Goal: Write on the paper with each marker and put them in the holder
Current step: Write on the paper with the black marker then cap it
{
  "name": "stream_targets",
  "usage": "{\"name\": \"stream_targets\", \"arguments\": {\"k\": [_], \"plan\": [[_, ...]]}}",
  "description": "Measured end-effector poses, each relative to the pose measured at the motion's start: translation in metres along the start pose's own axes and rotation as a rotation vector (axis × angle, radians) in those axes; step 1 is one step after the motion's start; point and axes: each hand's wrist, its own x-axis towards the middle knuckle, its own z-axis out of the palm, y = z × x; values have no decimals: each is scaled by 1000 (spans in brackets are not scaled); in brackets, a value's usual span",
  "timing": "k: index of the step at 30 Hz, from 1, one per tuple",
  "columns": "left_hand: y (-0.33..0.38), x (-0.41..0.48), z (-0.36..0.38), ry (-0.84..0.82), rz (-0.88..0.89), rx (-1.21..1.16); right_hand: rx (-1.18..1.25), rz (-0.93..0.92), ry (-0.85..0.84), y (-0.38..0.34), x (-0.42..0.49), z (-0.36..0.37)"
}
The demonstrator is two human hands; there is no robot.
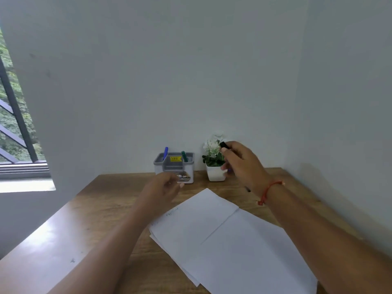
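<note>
Pale walls meet in a corner behind a wooden desk [101, 200], with a barred window [14, 124] off at my 9 o'clock showing green leaves outside. Several white sheets of paper [233, 240] lie overlapped on the desk in front of me, turned at an angle, with a few faint pen marks near their 10 o'clock edge. Against the wall, at about 11 o'clock from the paper, stands the grey and white holder [174, 166] with a yellow label on it; a blue marker [165, 152] leans out of its left end and a green marker [184, 157] stands in its right end. Just beside the holder, at its 3 o'clock, sits a small plant with white flowers in a white pot [215, 175]. My right hand [241, 164] is raised in front of that plant, fingers wrapped round a black marker [224, 145] whose dark end pokes out at the hand's 11 o'clock. A red thread bracelet [269, 189] circles that wrist. My left hand [163, 187] hangs above the desk in front of the holder, covering its lower left corner, fingers loosely curled; it is blurred, and I cannot tell whether they pinch anything.
</note>
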Motion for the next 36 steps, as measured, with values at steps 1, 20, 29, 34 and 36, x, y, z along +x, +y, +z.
{"name": "stream_targets", "arguments": {"k": [1,20,29,34,36], "plan": [[1,0,0,7,4,-44,-6,4,-45,0,-4,8],[38,-13,6,-56,-153,-895,-772,-350,-307,14,-38,44],[36,-13,5,-79,-165,-939,-871,-369,-293,15,-39,41],[31,-11,7,-51,-211,-960,-829,-247,-304,16,-39,44],[26,-9,5,-10,-233,-976,-743,-164,-302,18,-39,41]]}}
